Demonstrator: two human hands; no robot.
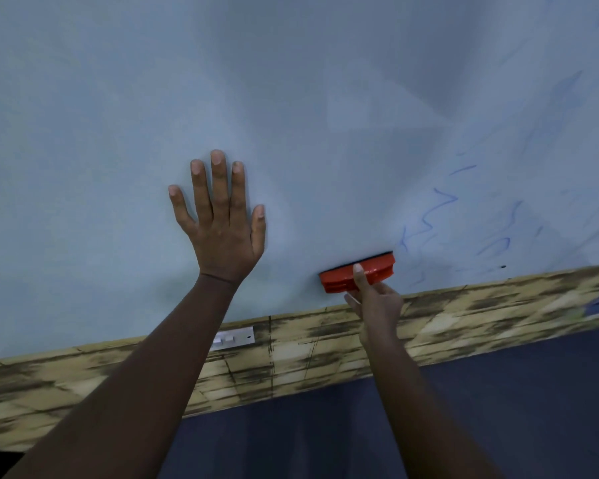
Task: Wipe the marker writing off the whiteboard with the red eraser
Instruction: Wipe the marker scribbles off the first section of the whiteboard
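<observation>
Left hand (222, 229) flat, fingers spread, pressing pale whiteboard (291, 98). Right hand (374, 302) at 4 o'clock, fingers curled gripping red plastic eraser (358, 273), blue marker writing (436, 216) at 2 o'clock.

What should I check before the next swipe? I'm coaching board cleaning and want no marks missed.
1. Right hand grips the red eraser: ok.
2. Eraser's dark pad lies against the whiteboard: ok.
3. Left hand pressed flat on the board, away from the eraser: ok.
4. Blue marker writing gone: not ok, strokes remain to the right of the eraser.
5. Board to the left wiped clean: ok, no strokes visible.
6. Pressure on the pad sufficient: cannot tell.
</observation>
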